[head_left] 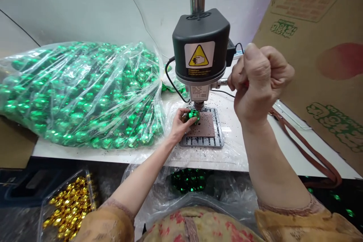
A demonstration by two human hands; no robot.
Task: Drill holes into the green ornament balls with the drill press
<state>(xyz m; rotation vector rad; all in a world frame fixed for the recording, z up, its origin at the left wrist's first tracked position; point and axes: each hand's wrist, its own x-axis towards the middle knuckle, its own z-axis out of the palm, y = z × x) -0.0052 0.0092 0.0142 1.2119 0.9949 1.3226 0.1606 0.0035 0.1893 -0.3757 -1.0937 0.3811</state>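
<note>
Between the thumb and fingers of my left hand (pixel 181 123) is a shiny green faceted ball (pixel 193 115). That hand is just under the chuck of a small black drill press (pixel 200 45). Beneath the ball lies a brown square board (pixel 205 126) on the slotted metal base (pixel 219 140), sprinkled with dark shavings. My right hand (pixel 259 79) is closed in a fist at the press's right side, around the feed handle (pixel 224 82); most of the handle is hidden by the fingers.
A large clear bag (pixel 85 94) full of green balls lies to the left. Below the table edge are a clear container of gold balls (pixel 70 208) and more green balls (pixel 188 179) in plastic. At right stand a cardboard box (pixel 317 64) and a brown strap (pixel 309 147).
</note>
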